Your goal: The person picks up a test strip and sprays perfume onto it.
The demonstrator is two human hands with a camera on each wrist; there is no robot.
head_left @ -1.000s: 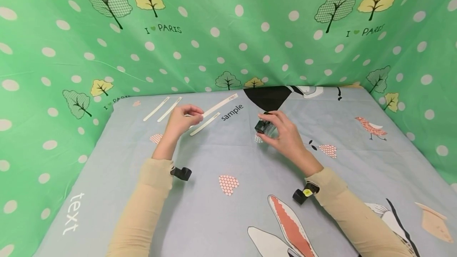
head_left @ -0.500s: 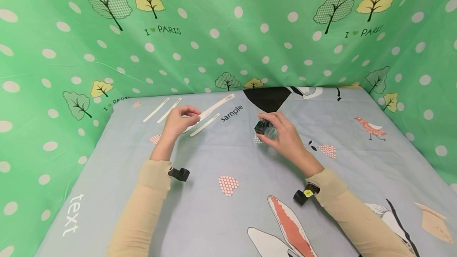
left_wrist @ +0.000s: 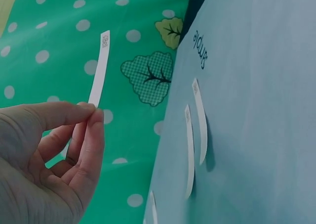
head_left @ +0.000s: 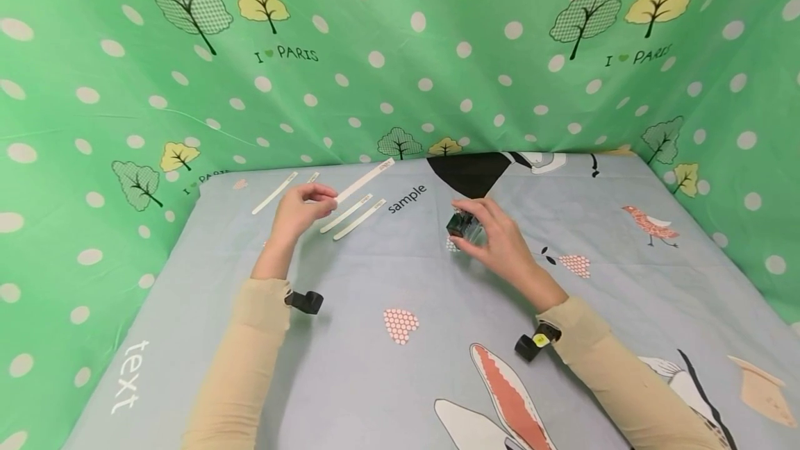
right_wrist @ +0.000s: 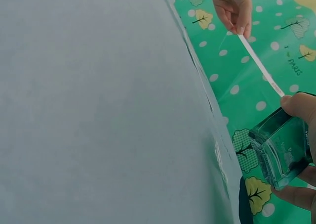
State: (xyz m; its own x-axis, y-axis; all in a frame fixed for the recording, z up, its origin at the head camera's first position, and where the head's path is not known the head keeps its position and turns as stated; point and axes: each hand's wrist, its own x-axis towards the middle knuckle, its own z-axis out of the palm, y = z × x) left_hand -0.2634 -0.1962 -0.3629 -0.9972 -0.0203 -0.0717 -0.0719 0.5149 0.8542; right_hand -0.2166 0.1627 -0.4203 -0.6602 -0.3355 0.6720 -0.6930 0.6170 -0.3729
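Between thumb and forefinger, my left hand [head_left: 297, 214] pinches one end of a white perfume test strip [head_left: 367, 180]. The strip [left_wrist: 100, 68] rises clear of the tabletop, its printed end pointing away from the fingers. My right hand [head_left: 503, 245] grips a square glass perfume bottle [head_left: 459, 223], thumb on one side and fingers on the other. Greenish glass and lettering show on the bottle [right_wrist: 280, 152] in the right wrist view; the palm hides part of it. Below the held strip, a pair of similar strips [head_left: 360, 219] lies on the cloth.
Further left on the cloth lie another strip [head_left: 275, 193] and one mostly hidden behind my left hand. A grey-blue printed cloth [head_left: 350, 367] covers the table. Green dotted curtain [head_left: 350, 96] hangs behind and at both sides.
My left hand has drifted left with its test strip, uncovering a strip lying beneath and covering more of one at the left. The right hand and bottle have barely moved.
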